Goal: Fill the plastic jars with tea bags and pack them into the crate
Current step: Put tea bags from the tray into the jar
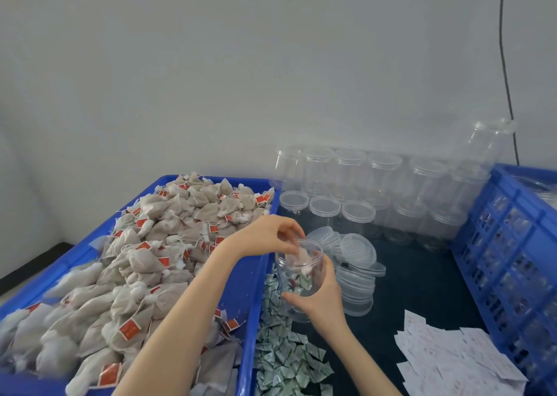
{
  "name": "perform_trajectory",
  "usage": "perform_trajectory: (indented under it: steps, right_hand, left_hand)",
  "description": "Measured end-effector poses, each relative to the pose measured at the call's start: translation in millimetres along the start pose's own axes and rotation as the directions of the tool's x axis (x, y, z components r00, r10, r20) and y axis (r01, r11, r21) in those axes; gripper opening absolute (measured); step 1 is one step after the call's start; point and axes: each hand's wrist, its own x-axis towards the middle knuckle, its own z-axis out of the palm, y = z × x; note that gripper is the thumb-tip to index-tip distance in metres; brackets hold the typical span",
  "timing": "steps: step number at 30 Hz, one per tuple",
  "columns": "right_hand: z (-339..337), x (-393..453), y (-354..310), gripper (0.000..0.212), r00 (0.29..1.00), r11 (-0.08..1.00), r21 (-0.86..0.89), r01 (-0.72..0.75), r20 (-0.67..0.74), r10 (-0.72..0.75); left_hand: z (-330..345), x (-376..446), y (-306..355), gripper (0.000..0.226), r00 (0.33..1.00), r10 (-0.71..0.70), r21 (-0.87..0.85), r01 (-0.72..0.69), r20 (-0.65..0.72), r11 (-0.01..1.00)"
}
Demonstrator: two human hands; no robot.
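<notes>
We held the open clear jar (300,270) from below in our right hand (321,300), fingers and thumb curled round its lower wall, the jar tilted slightly toward the blue tray (253,275). Our left hand (268,234) hovered over the jar's mouth, its fingertips pinched on a pale tea bag (297,257) that sat partly inside the rim; a few small items already lay in the jar's base, too blurred to identify. The jar was raised just right of the tray's right wall. Within the tray lay a heap of tea bags (144,263) with red tags. Directly below the jar, against the tray's outer wall, lay a scatter of small green-and-white sachets (283,353). Just right of the jar stood stacks of clear lids (355,260). Beyond the jar, toward the wall, rows of empty capped jars (361,184) stood upright. Further right of the jar lay white paper slips (452,356), and past them the blue crate (512,245), its contents unclear.
</notes>
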Motion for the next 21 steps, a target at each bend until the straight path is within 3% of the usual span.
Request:
perform_trajectory:
  steps: [4, 6, 9, 11, 15, 21]
  right_hand:
    - [2, 1, 1, 0.099, 1.0, 1.0, -0.023, 0.018, 0.022, -0.017]
    - [4, 1, 0, 0.095, 0.999, 1.0, -0.02, 0.025, 0.032, -0.024]
    - [5, 2, -3, 0.088, 0.999, 0.999, -0.027, 0.033, 0.033, -0.032]
    - [6, 3, -2, 0.086, 0.999, 0.999, -0.03, 0.044, 0.033, -0.043]
    - [8, 4, 0, 0.088, 0.998, 0.998, -0.037, 0.058, 0.042, -0.057]
    - [9, 1, 5, 0.09, 0.998, 0.999, -0.031, 0.039, 0.05, -0.038]
  left_hand:
    - [-11, 9, -26, 0.019, 0.982, -0.09, -0.034, 0.086, -0.164, 0.996]
    - [-13, 17, -50, 0.024, 0.93, -0.207, 0.113, 0.251, -0.304, 0.961]
    - [-9, 24, -88, 0.037, 0.828, -0.313, 0.339, 0.493, -0.464, 0.801]
    - [-3, 23, -106, 0.045, 0.798, -0.371, 0.341, 0.555, -0.475, 0.759]
    - [10, 14, -133, 0.055, 0.805, -0.475, 0.429, 0.592, -0.354, 0.683]
    - [16, 11, -143, 0.053, 0.798, -0.398, 0.56, 0.601, -0.452, 0.571]
